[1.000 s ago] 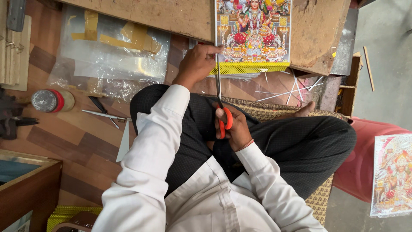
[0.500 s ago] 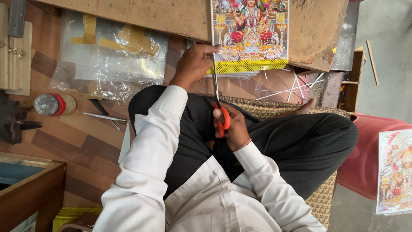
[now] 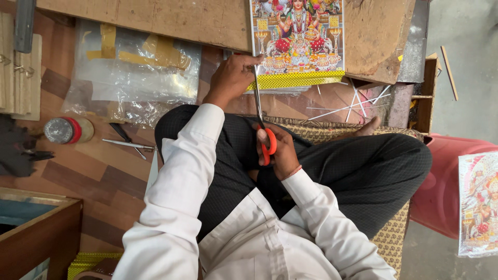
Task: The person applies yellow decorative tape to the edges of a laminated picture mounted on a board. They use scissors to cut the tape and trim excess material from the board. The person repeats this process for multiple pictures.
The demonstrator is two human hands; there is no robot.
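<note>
I sit cross-legged in dark trousers and a white shirt. My right hand [image 3: 278, 153] grips orange-handled scissors [image 3: 263, 129], blades pointing away from me at the left edge of a colourful religious picture print [image 3: 298, 39]. The print lies on a wooden board [image 3: 197, 21] and has a yellow dotted border at its near edge. My left hand [image 3: 231, 78] presses down on the print's near left corner, right beside the scissor blades.
A crumpled clear plastic sheet with yellow tape [image 3: 132, 67] lies left. Near it are a red-capped jar [image 3: 67, 129], pliers [image 3: 128, 141] and a metal rod. A wooden box corner [image 3: 36, 233] is lower left. Another print [image 3: 478, 202] rests on a red stool [image 3: 441, 192] at right.
The view has shifted slightly. My right hand has pushed the scissors a little farther along the print's left edge, while my left hand keeps holding the corner.
</note>
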